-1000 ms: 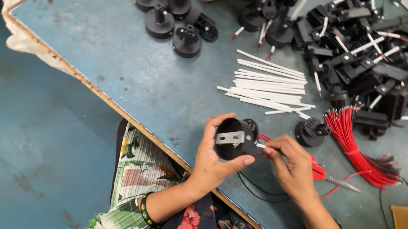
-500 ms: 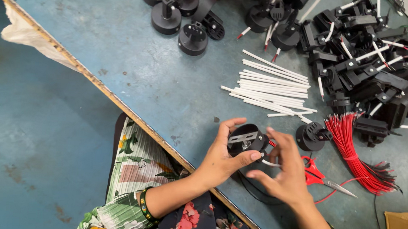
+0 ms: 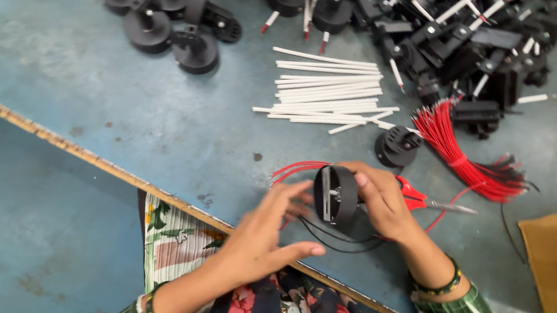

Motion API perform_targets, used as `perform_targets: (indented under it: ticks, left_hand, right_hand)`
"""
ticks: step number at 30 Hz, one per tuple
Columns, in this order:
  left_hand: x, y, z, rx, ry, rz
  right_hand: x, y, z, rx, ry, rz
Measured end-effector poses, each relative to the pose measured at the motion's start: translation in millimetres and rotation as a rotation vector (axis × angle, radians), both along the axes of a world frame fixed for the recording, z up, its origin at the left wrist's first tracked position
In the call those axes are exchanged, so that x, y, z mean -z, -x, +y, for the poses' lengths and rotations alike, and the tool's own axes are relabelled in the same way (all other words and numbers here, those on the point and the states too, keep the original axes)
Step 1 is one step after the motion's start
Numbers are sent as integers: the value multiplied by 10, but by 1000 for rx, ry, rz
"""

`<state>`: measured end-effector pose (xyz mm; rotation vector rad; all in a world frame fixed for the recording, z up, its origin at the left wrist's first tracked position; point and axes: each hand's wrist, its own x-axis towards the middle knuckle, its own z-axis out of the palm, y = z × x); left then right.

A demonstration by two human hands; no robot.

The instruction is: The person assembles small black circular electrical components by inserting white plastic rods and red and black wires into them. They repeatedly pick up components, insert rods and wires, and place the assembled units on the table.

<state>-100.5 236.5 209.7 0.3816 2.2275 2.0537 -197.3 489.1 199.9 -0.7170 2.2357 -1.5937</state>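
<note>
Both hands centre frame: right hand point(image 3: 383, 203) grips the black part point(image 3: 336, 196) on edge, left hand point(image 3: 266, 237) open, steadying its wires point(image 3: 294, 169).

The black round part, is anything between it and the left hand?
Nothing visible. The black round part is gripped on edge by the right hand; the left hand is open just beside it, with only red wires lying past the fingertips.

You sit at what looks like a small assembly workshop: a worn blue worktable point(image 3: 99, 111) heaped with black plastic parts point(image 3: 469, 45), white sleeves point(image 3: 329, 91), bundled red wires point(image 3: 462, 153) and red-handled scissors point(image 3: 419, 199)
</note>
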Motion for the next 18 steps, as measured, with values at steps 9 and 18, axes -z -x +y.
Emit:
perform_targets:
  ticks: [9, 18]
  left_hand:
    - [-139, 228, -31, -88, 527, 802]
    - [-10, 318, 122, -111, 609, 756]
  right_hand:
    - [12, -47, -5, 44, -50, -321]
    - [68, -45, -75, 105, -6, -405]
